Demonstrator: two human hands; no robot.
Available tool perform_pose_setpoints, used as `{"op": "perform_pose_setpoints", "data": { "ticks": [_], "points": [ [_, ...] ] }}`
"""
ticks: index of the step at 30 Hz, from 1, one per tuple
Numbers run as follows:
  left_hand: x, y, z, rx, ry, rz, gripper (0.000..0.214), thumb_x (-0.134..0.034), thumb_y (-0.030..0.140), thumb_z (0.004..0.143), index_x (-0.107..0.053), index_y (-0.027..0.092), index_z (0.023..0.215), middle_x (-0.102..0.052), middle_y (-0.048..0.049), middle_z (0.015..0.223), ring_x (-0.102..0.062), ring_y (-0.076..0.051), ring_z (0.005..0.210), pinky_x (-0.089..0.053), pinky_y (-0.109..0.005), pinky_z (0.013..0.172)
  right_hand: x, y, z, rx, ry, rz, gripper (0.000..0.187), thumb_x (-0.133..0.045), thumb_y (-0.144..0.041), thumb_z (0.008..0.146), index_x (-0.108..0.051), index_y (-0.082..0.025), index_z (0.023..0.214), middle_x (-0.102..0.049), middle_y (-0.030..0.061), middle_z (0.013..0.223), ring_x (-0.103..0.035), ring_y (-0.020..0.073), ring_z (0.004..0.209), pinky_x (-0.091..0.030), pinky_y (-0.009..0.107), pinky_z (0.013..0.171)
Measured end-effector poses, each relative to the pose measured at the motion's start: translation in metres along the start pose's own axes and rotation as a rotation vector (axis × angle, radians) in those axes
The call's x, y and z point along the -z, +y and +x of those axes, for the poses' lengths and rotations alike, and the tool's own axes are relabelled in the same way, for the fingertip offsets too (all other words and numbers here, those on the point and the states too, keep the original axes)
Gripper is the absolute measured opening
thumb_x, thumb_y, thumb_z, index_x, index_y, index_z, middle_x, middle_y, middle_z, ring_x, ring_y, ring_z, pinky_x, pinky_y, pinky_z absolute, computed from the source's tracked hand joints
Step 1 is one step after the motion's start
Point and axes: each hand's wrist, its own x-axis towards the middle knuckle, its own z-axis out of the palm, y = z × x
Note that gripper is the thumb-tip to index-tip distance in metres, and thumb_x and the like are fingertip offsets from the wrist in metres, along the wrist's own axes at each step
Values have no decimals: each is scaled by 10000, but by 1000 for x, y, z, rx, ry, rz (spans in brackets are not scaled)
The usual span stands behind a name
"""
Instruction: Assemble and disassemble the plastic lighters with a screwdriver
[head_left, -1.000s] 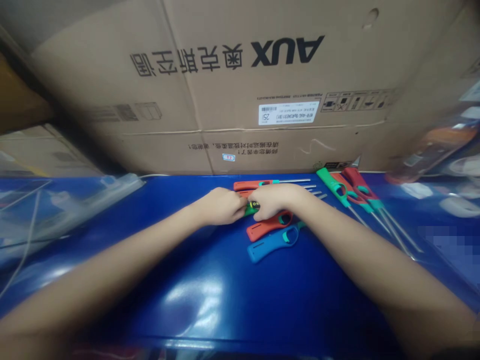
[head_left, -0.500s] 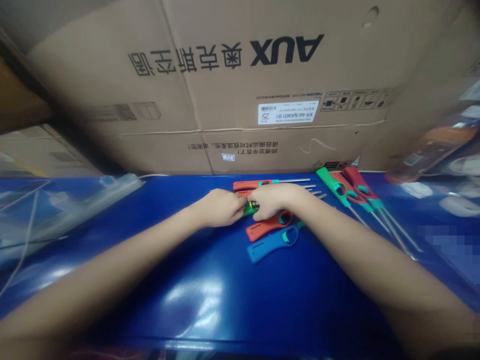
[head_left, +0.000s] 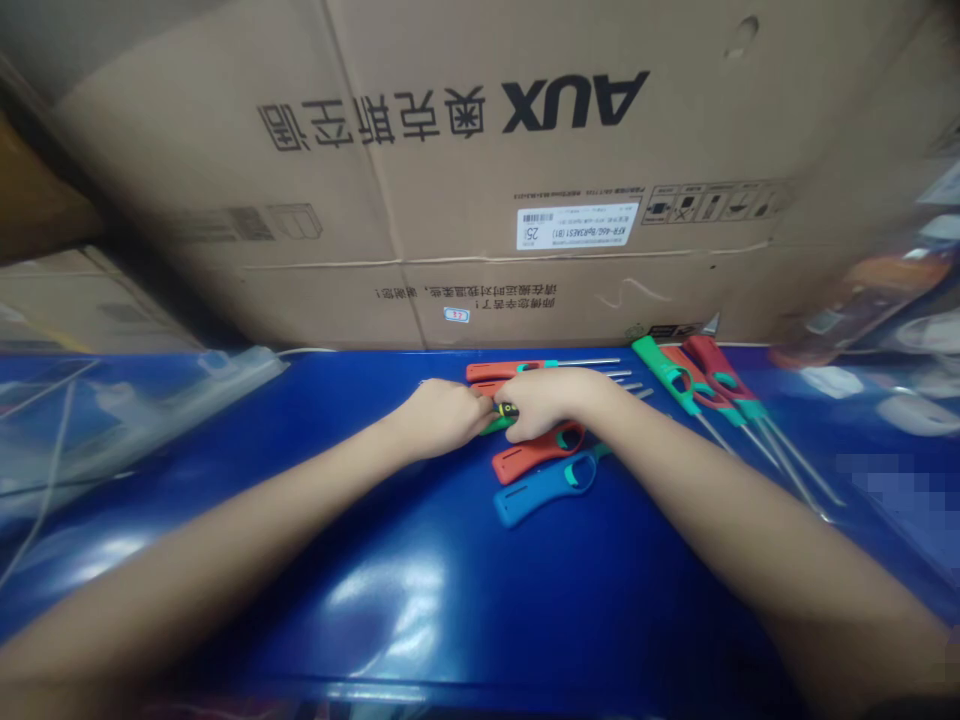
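Both hands meet over a row of long-nosed gas lighters. My left hand (head_left: pixel 444 418) is closed, its fingertips pinched at the butt end of a green lighter (head_left: pixel 496 426); what lies between them is hidden. My right hand (head_left: pixel 546 402) is closed around a small black piece with yellow marks (head_left: pixel 509 409), just above the green handle. I cannot tell whether that piece is fixed to the lighter. Behind the hands lies an orange-red lighter (head_left: pixel 501 372), with another partly covered. Nearer me are a red-orange lighter (head_left: pixel 525 459) and a blue lighter (head_left: pixel 536 497).
To the right lie a green lighter (head_left: pixel 660 362) and a dark red lighter (head_left: pixel 712 362), with an orange one between. A large cardboard box (head_left: pixel 450 200) stands behind the blue table (head_left: pixel 390 600). A bottle (head_left: pixel 862 300) is at right, a clear plastic bag (head_left: pixel 135 430) at left.
My left hand has shifted very slightly left and toward me, and the green lighter's butt end has tilted a little the same way. My right hand stays in place.
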Motion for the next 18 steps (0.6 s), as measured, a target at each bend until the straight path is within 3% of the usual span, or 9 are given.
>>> {"op": "perform_pose_setpoints", "data": {
  "ticks": [4,8,12,18],
  "points": [
    [-4,-1,-2,9,19,-43,455,-356,442,1062,-643,170,836,-739,-95,865,-712,-229,767,-441,-277,596,0,0,0,-3,3,1,336,-567,-388,797,-698,-156,1002,-717,74,850,-575,188,620,-371,321,547],
    [-2,-13,-2,-4,21,-198,393,-399,394,1039,-640,184,811,-725,-51,825,-657,-177,673,-370,-255,550,2,-1,-2,-5,-5,7,348,-575,-390,785,-692,-158,1017,-722,81,908,-587,194,646,-375,323,550],
    [-1,-45,2,101,79,-465,449,-410,458,1006,-565,184,686,-638,-8,665,-539,-136,574,-354,-247,550,3,-3,-6,-25,-13,15,361,-581,-402,783,-686,-159,1028,-724,84,930,-599,202,661,-380,325,552],
    [-34,-101,-4,352,185,-424,467,-352,483,992,-496,208,644,-606,-28,606,-525,-170,550,-336,-279,554,3,-3,-5,-45,-8,23,337,-597,-396,770,-690,-178,1010,-728,81,971,-620,211,703,-384,323,572]
  ]
}}
